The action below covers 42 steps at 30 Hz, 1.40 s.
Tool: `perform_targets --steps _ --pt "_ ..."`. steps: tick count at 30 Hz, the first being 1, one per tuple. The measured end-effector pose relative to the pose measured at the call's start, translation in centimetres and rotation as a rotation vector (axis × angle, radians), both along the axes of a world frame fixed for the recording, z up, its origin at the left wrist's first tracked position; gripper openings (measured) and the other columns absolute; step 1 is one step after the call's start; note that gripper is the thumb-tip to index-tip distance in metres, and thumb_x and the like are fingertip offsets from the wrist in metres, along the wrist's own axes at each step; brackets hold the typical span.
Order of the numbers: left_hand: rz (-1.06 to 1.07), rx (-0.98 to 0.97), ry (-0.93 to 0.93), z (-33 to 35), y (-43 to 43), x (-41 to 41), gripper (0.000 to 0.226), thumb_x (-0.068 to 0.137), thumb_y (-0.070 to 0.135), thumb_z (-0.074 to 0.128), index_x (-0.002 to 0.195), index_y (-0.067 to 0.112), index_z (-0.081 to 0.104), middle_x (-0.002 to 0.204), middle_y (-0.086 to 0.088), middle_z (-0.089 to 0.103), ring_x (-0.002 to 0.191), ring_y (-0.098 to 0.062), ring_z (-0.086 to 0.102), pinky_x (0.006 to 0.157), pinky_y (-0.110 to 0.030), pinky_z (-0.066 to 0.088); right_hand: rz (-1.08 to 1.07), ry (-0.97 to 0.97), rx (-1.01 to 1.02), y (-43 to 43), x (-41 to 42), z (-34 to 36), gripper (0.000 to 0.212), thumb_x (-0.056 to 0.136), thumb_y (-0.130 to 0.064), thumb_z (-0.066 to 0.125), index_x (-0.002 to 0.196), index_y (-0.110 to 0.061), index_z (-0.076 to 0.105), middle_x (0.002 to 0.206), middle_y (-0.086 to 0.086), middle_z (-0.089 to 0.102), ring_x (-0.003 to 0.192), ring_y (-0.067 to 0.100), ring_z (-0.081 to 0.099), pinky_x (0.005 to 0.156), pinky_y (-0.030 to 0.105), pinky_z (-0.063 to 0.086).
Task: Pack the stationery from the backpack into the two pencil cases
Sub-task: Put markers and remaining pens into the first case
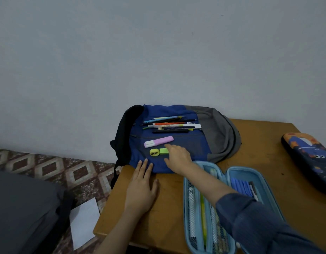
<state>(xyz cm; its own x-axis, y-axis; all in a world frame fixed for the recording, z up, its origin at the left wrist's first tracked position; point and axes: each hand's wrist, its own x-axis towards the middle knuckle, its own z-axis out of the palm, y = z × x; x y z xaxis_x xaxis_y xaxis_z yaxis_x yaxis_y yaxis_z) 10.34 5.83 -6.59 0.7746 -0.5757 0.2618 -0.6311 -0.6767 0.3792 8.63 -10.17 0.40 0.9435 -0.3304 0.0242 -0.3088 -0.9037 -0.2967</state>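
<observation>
A blue and grey backpack (204, 129) lies flat at the back of the wooden table (264, 162). On it are several pens and pencils (169, 124), a pink highlighter (159, 141), a yellow sharpener (154, 152) and a green eraser (164, 151). My right hand (177, 157) reaches over the backpack with fingers spread, its fingertips beside the eraser and holding nothing. My left hand (143, 187) rests flat on the table, fingertips on the backpack's edge. An open light-blue pencil case (231, 182) with pens inside lies under my right forearm. A closed dark cartoon pencil case (308, 158) sits at the right.
The table's left edge drops to a patterned tile floor (48, 169), where a white sheet of paper (84, 222) and a dark grey bag (24, 211) lie. A plain wall (158, 52) stands right behind the backpack.
</observation>
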Motion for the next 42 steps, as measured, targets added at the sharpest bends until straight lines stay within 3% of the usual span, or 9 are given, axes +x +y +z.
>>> perform_targets --steps 8,14,18,23,28,30,32,35,42 --pt "0.000 0.010 0.000 -0.1 0.1 0.1 0.080 0.079 0.060 0.006 0.147 0.022 0.025 0.157 0.006 0.011 0.138 -0.002 -0.009 0.112 -0.021 0.004 -0.087 0.026 0.057 0.4 0.0 -0.7 0.033 0.089 -0.022 0.061 0.118 -0.008 0.055 0.124 0.011 0.051 0.110 0.029 0.054 0.085 0.036 0.045" --pt "0.003 0.002 0.006 0.0 0.1 0.1 0.081 0.077 0.060 0.007 0.146 0.023 0.027 0.156 0.006 0.013 0.138 -0.002 -0.007 0.114 -0.024 0.009 -0.150 -0.135 0.448 -0.6 -1.4 -0.4 0.026 0.083 -0.018 0.068 0.106 -0.011 0.057 0.108 0.007 0.061 0.100 0.025 0.058 0.083 0.036 0.049" --pt "0.004 -0.002 0.011 0.1 0.1 0.2 0.082 0.076 0.061 0.007 0.146 0.022 0.028 0.156 0.005 0.014 0.138 -0.002 -0.006 0.115 -0.026 0.011 -0.189 -0.332 0.702 -1.7 -3.9 1.4 0.017 0.083 -0.011 0.069 0.094 -0.015 0.056 0.073 0.001 0.055 0.070 0.020 0.057 0.063 0.032 0.051" --pt "0.002 0.009 0.033 0.6 0.1 -0.1 0.083 0.076 0.061 0.007 0.145 0.020 0.030 0.156 0.003 0.017 0.143 -0.009 0.002 0.115 -0.030 0.017 -0.245 -0.422 0.934 -3.8 -8.5 2.6 0.013 0.081 0.000 0.068 0.094 0.003 0.064 0.064 0.007 0.058 0.045 0.004 0.055 0.047 0.017 0.048" --pt "0.061 0.026 0.074 1.5 -0.8 -0.8 0.052 0.094 0.035 0.043 0.142 0.016 0.036 0.153 -0.003 0.025 0.144 -0.018 0.014 0.118 -0.034 0.015 -0.332 -0.429 0.945 -5.9 -12.0 2.8 0.012 0.082 0.006 0.063 0.094 0.006 0.065 0.061 0.009 0.056 0.046 0.007 0.053 0.044 0.014 0.044" --pt "0.071 -0.051 0.097 2.6 -2.1 -1.8 0.039 0.092 0.027 0.050 0.129 0.013 0.052 0.140 -0.005 0.045 0.133 -0.021 0.034 0.112 -0.031 0.025 -0.356 -0.427 0.946 -6.7 -12.9 2.8 0.013 0.082 0.006 0.064 0.095 0.006 0.065 0.063 0.010 0.057 0.049 0.011 0.052 0.043 0.016 0.043" --pt "0.021 -0.150 0.106 3.8 -3.5 -3.6 0.018 0.090 0.025 0.054 0.102 0.014 0.061 0.110 -0.002 0.059 0.109 -0.020 0.048 0.096 -0.029 0.037 -0.380 -0.417 0.937 -7.2 -13.6 2.6 0.014 0.082 0.004 0.065 0.096 0.003 0.063 0.067 0.010 0.058 0.053 0.016 0.051 0.043 0.017 0.043" --pt "-0.126 -0.148 0.165 5.4 -5.1 -6.5 0.016 0.091 0.032 0.052 0.079 0.021 0.051 0.083 0.008 0.050 0.087 -0.013 0.047 0.079 -0.026 0.039 -0.397 -0.414 0.920 -7.3 -14.1 2.4 0.009 0.082 0.002 0.066 0.086 -0.002 0.060 0.067 0.010 0.058 0.050 0.015 0.051 0.041 0.018 0.042" --pt "-0.182 -0.011 0.264 5.3 -6.5 -8.5 0.023 0.081 0.043 0.060 0.078 0.024 0.048 0.087 0.006 0.050 0.086 -0.012 0.046 0.066 -0.025 0.037 -0.383 -0.378 0.875 -6.6 -14.1 1.7 0.016 0.082 0.001 0.066 0.075 -0.009 0.055 0.062 0.007 0.056 0.035 0.003 0.049 0.038 0.017 0.041"
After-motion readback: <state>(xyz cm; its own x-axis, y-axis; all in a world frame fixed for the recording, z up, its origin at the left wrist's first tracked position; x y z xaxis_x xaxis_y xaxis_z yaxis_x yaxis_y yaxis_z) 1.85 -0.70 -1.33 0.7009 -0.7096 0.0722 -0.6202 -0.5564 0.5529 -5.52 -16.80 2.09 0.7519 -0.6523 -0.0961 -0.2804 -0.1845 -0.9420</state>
